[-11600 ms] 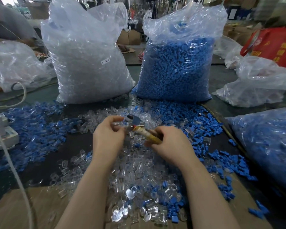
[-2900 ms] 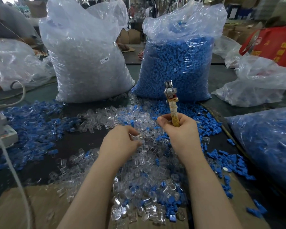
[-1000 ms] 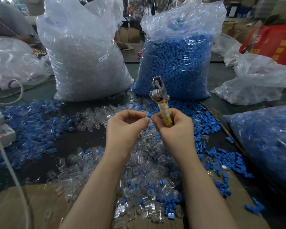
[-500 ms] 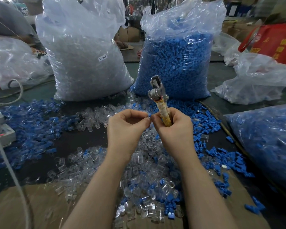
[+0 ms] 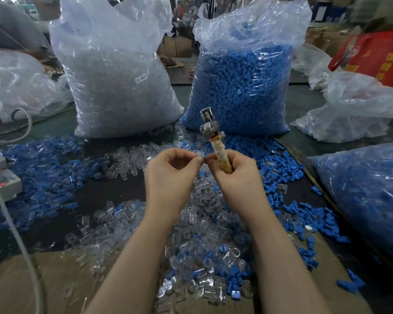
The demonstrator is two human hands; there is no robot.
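Right hand [image 5: 238, 177] is wrapped tight around the tool [image 5: 213, 137], which stands nearly upright over the heap of clear pieces [image 5: 204, 223], in front of the bag of blue pieces [image 5: 243, 87]. It has a worn metal head on top and a handle bound in yellowish tape. The lower handle is buried in the fist. Left hand [image 5: 168, 175] has thumb and forefinger pressed together, tips meeting the right hand's. Whether they pinch anything is too small to tell.

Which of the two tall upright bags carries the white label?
The left bag, full of clear parts; label on its front. The right bag holds blue parts, no label showing.
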